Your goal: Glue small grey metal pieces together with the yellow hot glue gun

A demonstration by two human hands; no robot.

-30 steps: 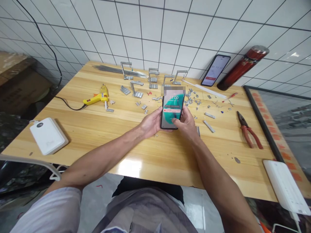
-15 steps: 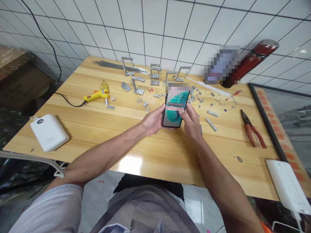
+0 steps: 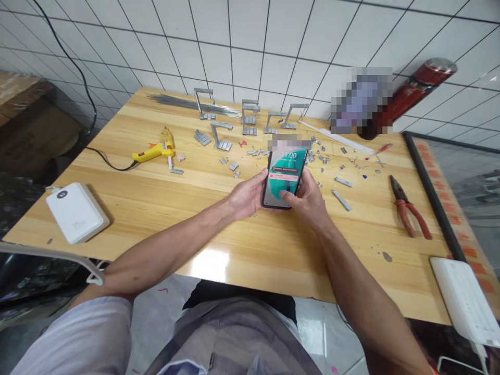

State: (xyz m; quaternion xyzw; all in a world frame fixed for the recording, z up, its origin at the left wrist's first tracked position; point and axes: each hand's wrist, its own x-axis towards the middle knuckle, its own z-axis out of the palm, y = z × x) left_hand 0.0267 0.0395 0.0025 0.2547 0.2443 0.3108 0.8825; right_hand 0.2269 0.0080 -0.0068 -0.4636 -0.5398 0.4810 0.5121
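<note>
A dark-edged phone point(image 3: 283, 179) with a lit teal and grey screen is held upright-tilted above the wooden table. My left hand point(image 3: 250, 197) grips its left side and lower back, thumb along the edge. Around the right side is my right hand point(image 3: 310, 200), its thumb over the lower part of the screen. The phone hides most fingers of both hands. Small grey metal pieces point(image 3: 253, 152) lie scattered behind the phone, and several little grey frames on bases, one of them a bent-arm stand point(image 3: 222, 136), are behind to the left.
On the left are a yellow glue gun point(image 3: 154, 151) and a white power bank point(image 3: 78, 212). Pliers point(image 3: 406, 205), another white device point(image 3: 463, 299) and a black-edged frame point(image 3: 433, 203) are at the right. A red flask point(image 3: 417, 91) leans at the back right.
My right thumb has moved down the screen, from the notification area to the lower part. The phone has shifted slightly right in view.
</note>
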